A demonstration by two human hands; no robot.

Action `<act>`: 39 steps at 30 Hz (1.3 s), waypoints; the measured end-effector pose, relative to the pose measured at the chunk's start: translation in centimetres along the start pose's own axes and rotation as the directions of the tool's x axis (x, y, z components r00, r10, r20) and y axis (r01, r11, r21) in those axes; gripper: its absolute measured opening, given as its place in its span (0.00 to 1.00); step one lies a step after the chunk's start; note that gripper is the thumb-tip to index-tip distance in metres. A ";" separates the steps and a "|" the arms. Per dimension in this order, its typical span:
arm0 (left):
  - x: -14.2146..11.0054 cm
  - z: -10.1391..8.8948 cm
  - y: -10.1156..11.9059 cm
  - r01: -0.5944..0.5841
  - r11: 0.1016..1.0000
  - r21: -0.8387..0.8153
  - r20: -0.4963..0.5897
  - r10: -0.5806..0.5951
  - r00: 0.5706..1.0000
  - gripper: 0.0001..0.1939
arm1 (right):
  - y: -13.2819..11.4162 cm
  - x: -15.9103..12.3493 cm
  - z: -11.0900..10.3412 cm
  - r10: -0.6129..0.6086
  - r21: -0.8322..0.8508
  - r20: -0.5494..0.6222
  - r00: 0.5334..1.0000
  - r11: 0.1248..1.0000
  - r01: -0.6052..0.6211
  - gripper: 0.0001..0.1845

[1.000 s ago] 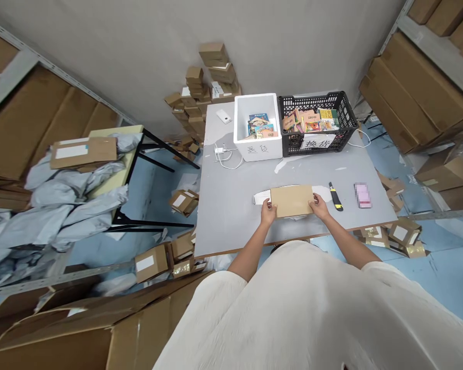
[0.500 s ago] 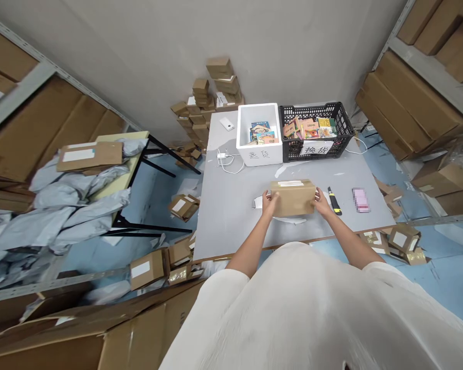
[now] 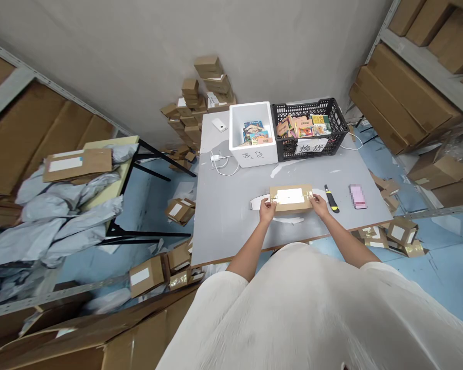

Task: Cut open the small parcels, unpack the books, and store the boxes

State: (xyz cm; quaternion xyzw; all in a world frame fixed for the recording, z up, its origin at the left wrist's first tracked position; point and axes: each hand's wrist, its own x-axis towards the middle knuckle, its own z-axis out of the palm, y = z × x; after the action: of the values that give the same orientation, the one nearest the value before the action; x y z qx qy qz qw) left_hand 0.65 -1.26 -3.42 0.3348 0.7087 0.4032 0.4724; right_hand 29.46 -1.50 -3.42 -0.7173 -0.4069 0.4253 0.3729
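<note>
A small cardboard box (image 3: 291, 207) with a white label and shiny tape on its upper face is held between my two hands over the grey table (image 3: 231, 221). My left hand (image 3: 267, 209) grips its left end, and my right hand (image 3: 319, 203) closes on the right end. White paper pieces lie beneath and beside the box. To the right of my right hand rests a black and yellow utility knife (image 3: 332, 199). Farther right lies a pink, blurred-out item (image 3: 357, 196).
Behind the box stand a white foam box (image 3: 253, 155) and a black plastic crate (image 3: 307, 148), both holding books. A white cable (image 3: 227, 164) lies at the left. Stacked cartons (image 3: 212, 82) lean near the wall. Grey parcels (image 3: 73, 226) cover a side table.
My hands have tilted the box so its labelled, taped face now shows from above. The view has shifted slightly.
</note>
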 end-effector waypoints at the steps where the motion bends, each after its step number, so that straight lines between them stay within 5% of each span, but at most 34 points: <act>1: 0.0 0.0 0.0 -0.003 1.000 0.005 0.001 0.003 1.000 0.24 | -0.1 0.1 0.0 -0.016 -0.006 0.004 1.000 1.000 0.016 0.37; 11: -1.1 -1.1 -0.2 -0.109 0.977 0.183 0.048 0.102 0.994 0.26 | -0.4 -0.5 0.3 -0.076 -0.011 -0.028 0.997 0.997 0.075 0.34; 15: -1.4 -2.9 1.4 -0.217 0.907 0.360 -0.055 0.253 0.966 0.28 | -1.8 -1.0 0.9 -0.119 0.011 0.004 0.993 0.993 0.119 0.36; 17: -2.0 -3.6 2.9 -0.290 0.849 0.443 -0.090 0.364 0.927 0.23 | -2.9 -1.5 2.1 -0.183 0.012 0.074 0.980 0.983 0.183 0.35; 22: -4.7 -3.7 6.6 -0.602 0.703 0.378 0.165 0.589 0.791 0.24 | -5.6 -3.4 7.7 -0.168 -0.082 0.148 0.975 0.980 0.182 0.56; 27: -5.7 -4.8 7.5 -0.558 0.711 0.428 0.126 0.564 0.816 0.26 | -7.0 -4.9 10.6 -0.239 -0.032 0.182 0.954 0.968 0.249 0.58; 31: -4.8 -4.5 7.5 -0.574 0.729 0.372 0.128 0.572 0.810 0.27 | -8.2 -4.1 8.6 -0.325 -0.051 0.134 0.936 0.941 0.334 0.51; 39: -3.9 0.9 6.5 -0.542 0.808 0.230 0.215 0.501 0.838 0.30 | -8.8 -2.3 1.7 -0.381 -0.126 0.106 0.918 0.911 0.393 0.37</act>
State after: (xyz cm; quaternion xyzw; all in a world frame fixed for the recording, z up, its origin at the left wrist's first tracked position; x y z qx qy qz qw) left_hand 3.41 -1.46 3.71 0.6085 0.6031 0.3874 0.3404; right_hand 24.83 0.19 4.47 -0.6301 -0.5852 0.3405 0.3802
